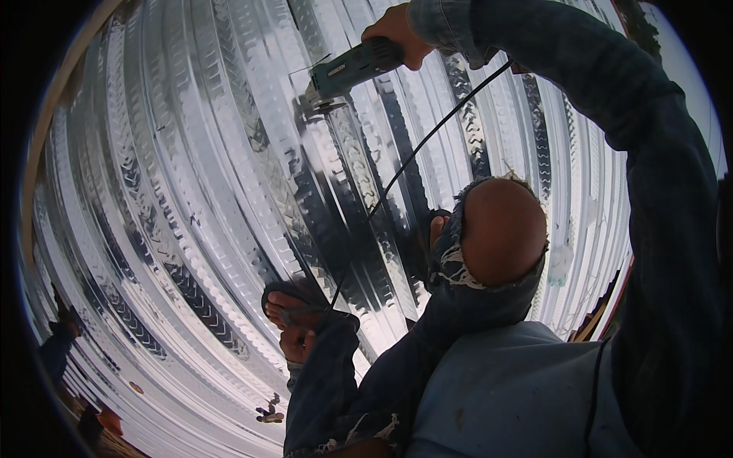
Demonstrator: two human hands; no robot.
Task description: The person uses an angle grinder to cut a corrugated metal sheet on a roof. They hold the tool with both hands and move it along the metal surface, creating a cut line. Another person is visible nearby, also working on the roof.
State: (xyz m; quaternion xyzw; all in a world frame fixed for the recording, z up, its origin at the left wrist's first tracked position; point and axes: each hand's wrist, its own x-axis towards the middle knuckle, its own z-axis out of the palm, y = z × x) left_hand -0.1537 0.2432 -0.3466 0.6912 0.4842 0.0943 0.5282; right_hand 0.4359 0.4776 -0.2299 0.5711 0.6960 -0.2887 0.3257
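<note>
My right hand (398, 34) is wrapped round the rear body of a dark green angle grinder (347, 70), reaching out ahead of me. The grinder's disc end points left, close over ribbed, shiny metal sheeting (198, 221); whether it touches the metal I cannot tell. A black cord (427, 136) slants from near my right wrist down toward my left foot. My left hand (296, 343) is low beside my sandalled left foot (286, 304), its fingers curled. My leg partly covers that hand, and what it holds, if anything, is hidden.
My bent knee (505, 229) shows through torn jeans in the middle. A small dark item (269, 412) lies on the sheeting at lower left. At the far left edge is another person's dark sleeve (55, 351), near an orange object (111, 421). Wooden pieces (592, 320) show at right.
</note>
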